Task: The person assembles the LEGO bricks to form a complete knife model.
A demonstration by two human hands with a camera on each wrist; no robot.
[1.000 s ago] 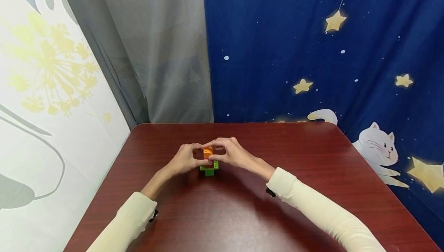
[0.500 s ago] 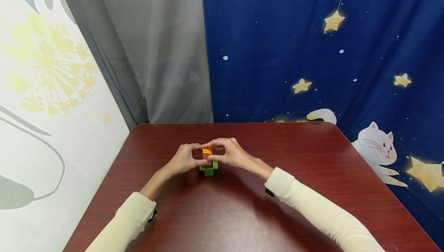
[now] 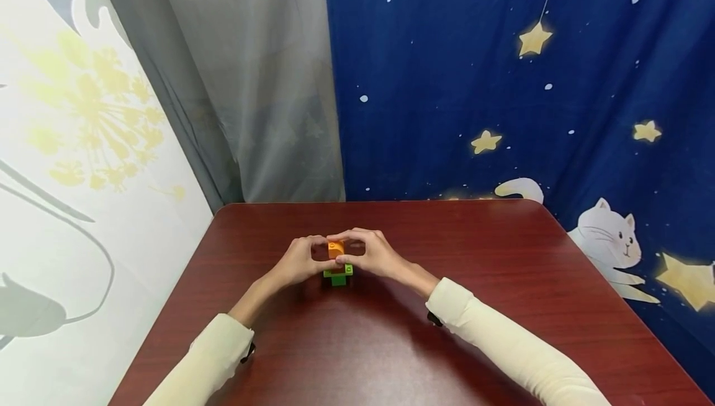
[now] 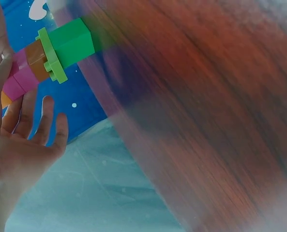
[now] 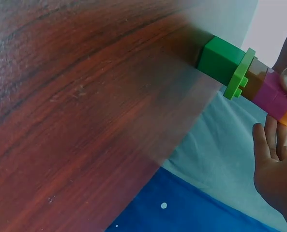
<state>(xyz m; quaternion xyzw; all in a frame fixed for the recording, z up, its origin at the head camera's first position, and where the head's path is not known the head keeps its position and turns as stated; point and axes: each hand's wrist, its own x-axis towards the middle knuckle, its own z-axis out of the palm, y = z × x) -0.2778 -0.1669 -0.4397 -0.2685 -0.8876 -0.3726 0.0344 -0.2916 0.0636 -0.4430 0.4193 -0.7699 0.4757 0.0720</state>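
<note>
A small tower of toy building blocks stands upright on the table. In the left wrist view it shows a green block [image 4: 73, 42] at the bottom, then a light green plate [image 4: 51, 55], a brown block [image 4: 36, 59] and pink blocks [image 4: 24, 77]. An orange block [image 3: 336, 249] with a curved side tops it. My left hand [image 3: 297, 261] pinches the upper part from the left, thumb in front and fingers behind. From the right, my right hand [image 3: 377, 254] grips the same part likewise. The thumbs meet in front, hiding the pink blocks in the head view.
The tower is on the far half of a dark red wooden table [image 3: 357, 344]. Behind the table's back edge hang a grey curtain [image 3: 279, 83] and a blue star-patterned curtain [image 3: 424, 83]. A white patterned wall [image 3: 139, 257] borders the left side.
The head view has tipped slightly, so the scene sits a little lower. Both hands keep their hold on the block tower, which has not visibly changed.
</note>
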